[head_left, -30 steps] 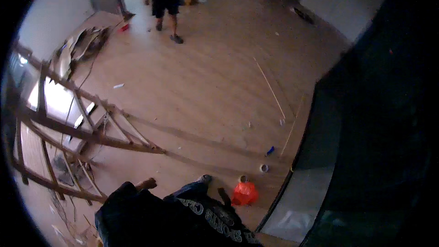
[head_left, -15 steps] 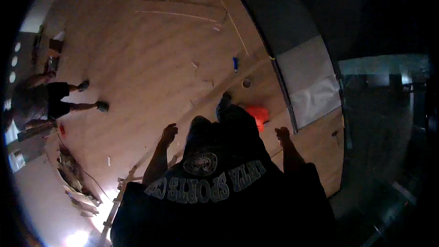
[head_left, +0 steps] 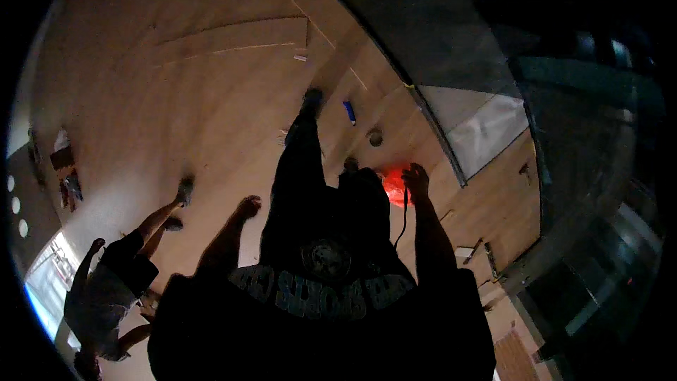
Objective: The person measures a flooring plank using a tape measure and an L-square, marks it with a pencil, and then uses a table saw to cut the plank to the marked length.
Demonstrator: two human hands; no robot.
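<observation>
1. One wooden floor (head_left: 211, 99) fills most of the view, pale boards laid across it with thin strips lying loose toward twelve o'clock; I judge the laying well along here, though the bare grey panel (head_left: 486, 134) at two o'clock looks uncovered
2. One other person (head_left: 113, 289) stands at eight o'clock, well apart from me, legs toward my side
3. I count my own two legs in dark trousers running up toward twelve o'clock, one foot (head_left: 312, 99) planted ahead
4. My right hand (head_left: 416, 182) hangs at about three o'clock of my body, touching or just over the one orange thing (head_left: 396, 182) on the floor; the fingers curl downward, but I cannot tell if they have closed on it, and a dark cord (head_left: 404, 222) drops along my forearm
5. My left hand (head_left: 248, 206) hangs at nine o'clock of my trunk, loosely curled, holding nothing that I can see
6. One small round dark thing (head_left: 375, 138) lies just past the orange thing, toward twelve o'clock
7. One small blue thing (head_left: 349, 111) lies beyond that, near my forward foot
8. As I judge it, the orange thing is reached and not lifted off the floor
</observation>
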